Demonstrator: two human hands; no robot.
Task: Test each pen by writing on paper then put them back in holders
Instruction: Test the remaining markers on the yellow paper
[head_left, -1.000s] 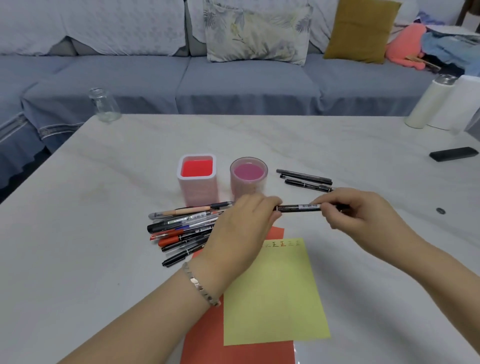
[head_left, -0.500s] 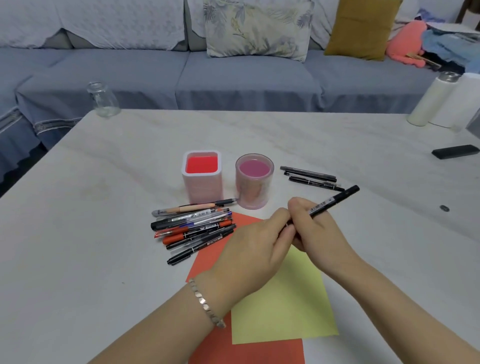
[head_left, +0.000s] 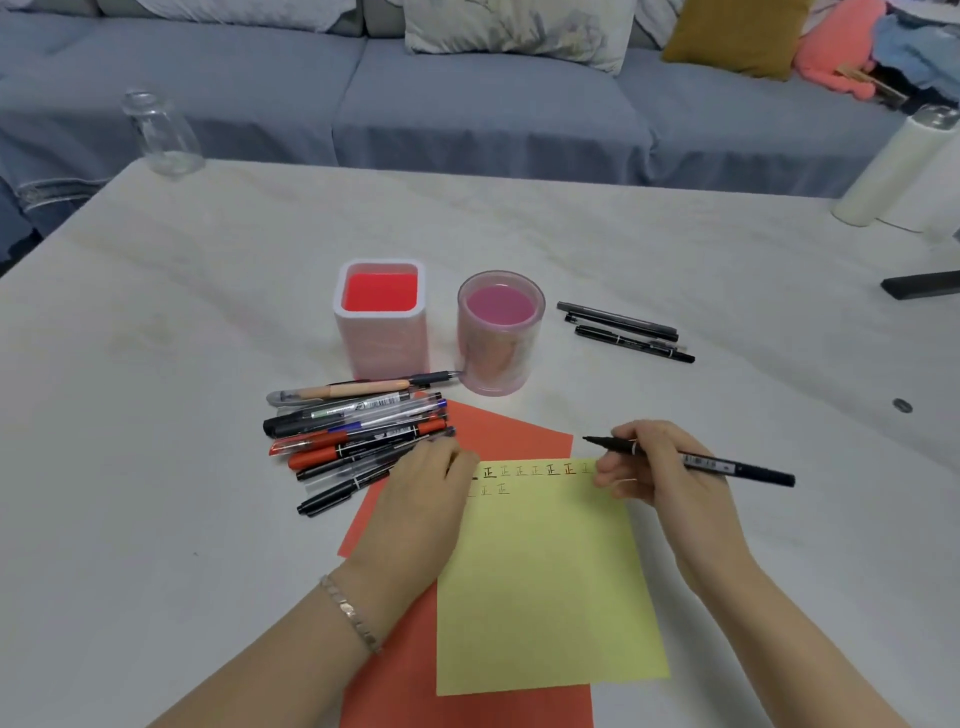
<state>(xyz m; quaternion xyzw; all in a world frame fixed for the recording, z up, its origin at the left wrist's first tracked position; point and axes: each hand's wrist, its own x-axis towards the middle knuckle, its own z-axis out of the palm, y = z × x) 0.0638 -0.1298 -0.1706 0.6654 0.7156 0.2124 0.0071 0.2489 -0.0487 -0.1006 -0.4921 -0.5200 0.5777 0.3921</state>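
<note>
A long grey-blue fabric sofa (head_left: 467, 114) ran across the twelve o'clock side of the scene, behind a broad white marbled table (head_left: 156, 519). On the table, toward six o'clock, lay a red rectangular paper sheet (head_left: 498, 436), and on top of it a smaller pale yellow paper sheet (head_left: 545, 597) that left the red showing at its nine and twelve o'clock edges. The left hand (head_left: 421, 499) rested knuckles-up on the yellow sheet's ten o'clock corner with its fingers curled under; whether it held anything could not be told. The right hand (head_left: 670, 483) sat at the sheet's two o'clock corner and gripped a slim black uncapped marker pen (head_left: 737, 469), whose tip pointed toward nine o'clock just above the sheet's top edge while its tail stuck out toward three o'clock. At twelve o'clock of the sheets stood two holders side by side: a square white holder with a red inside (head_left: 382, 338) and, at its three o'clock, a round translucent pink holder (head_left: 498, 353). A loose heap of black, red and clear pens (head_left: 358, 436) lay at six o'clock of the square holder, overlapping the red sheet's nine o'clock edge and touching the left hand's fingers. Three black pens (head_left: 623, 330) lay together at three o'clock of the round holder. Two short rows of small handwritten characters (head_left: 535, 471) ran along the yellow sheet's top edge between the hands.
</note>
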